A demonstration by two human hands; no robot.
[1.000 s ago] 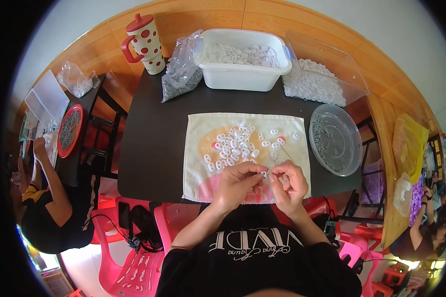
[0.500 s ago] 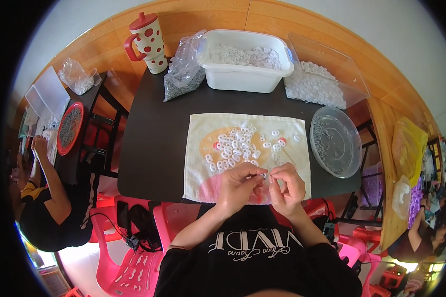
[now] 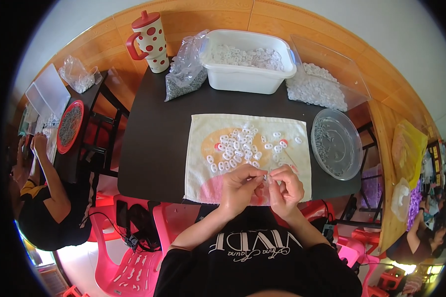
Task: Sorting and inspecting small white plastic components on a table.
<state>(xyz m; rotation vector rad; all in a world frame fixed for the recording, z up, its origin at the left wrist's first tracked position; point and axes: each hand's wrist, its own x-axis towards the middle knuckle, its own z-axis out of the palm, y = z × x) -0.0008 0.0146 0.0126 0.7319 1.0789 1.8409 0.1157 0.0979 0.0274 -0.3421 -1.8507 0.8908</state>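
Note:
My left hand point(image 3: 240, 188) and my right hand point(image 3: 285, 190) meet fingertip to fingertip above the near edge of a pale towel point(image 3: 195, 148). Both hands are closed in a pinch around something tiny; the fingers cover most of it, so its kind cannot be told. Just beyond them a loose heap of small white plastic pieces with two holes point(image 3: 237, 146) is spread on the towel, a few lying apart to the right. A thin pale stick point(image 3: 289, 159) lies on the towel close to my right hand.
Along the back of the dark table point(image 3: 151, 143) stand a spotted tumbler point(image 3: 152, 44), a bag of small grey parts point(image 3: 185, 81), a white tub point(image 3: 245, 76) and a clear box of white pieces point(image 3: 316, 89). A round clear tray point(image 3: 339, 151) sits at right. Other people work on both sides.
My hands stay pinched together in nearly the same place, with slight finger movement. The whole view has shifted a little.

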